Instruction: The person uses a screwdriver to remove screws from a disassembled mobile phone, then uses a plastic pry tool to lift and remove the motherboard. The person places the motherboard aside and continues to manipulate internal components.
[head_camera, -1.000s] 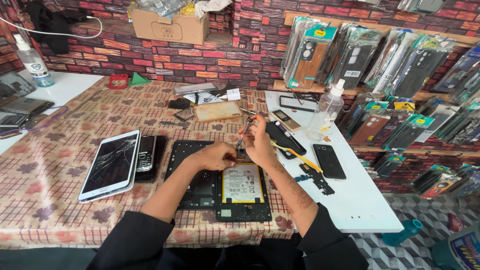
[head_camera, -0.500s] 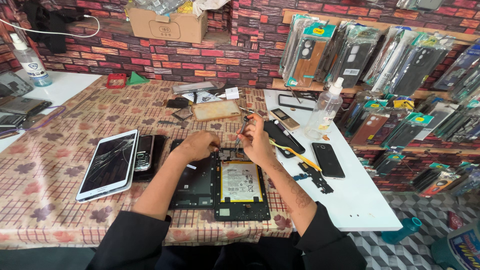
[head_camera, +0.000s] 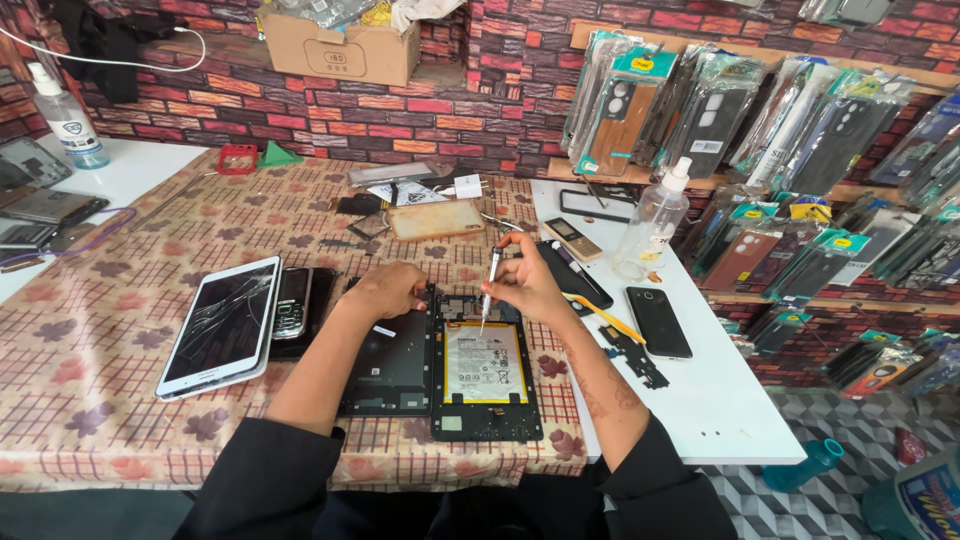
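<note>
Hands (head_camera: 455, 290) over opened tablet (head_camera: 486, 375), screwdriver (head_camera: 490, 288) upright

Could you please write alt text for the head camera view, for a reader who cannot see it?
A person's right hand holds a thin screwdriver tip-down over an opened tablet with its battery exposed, while the left hand rests on the removed back cover. A cracked white tablet lies to the left on the patterned tablecloth.
</note>
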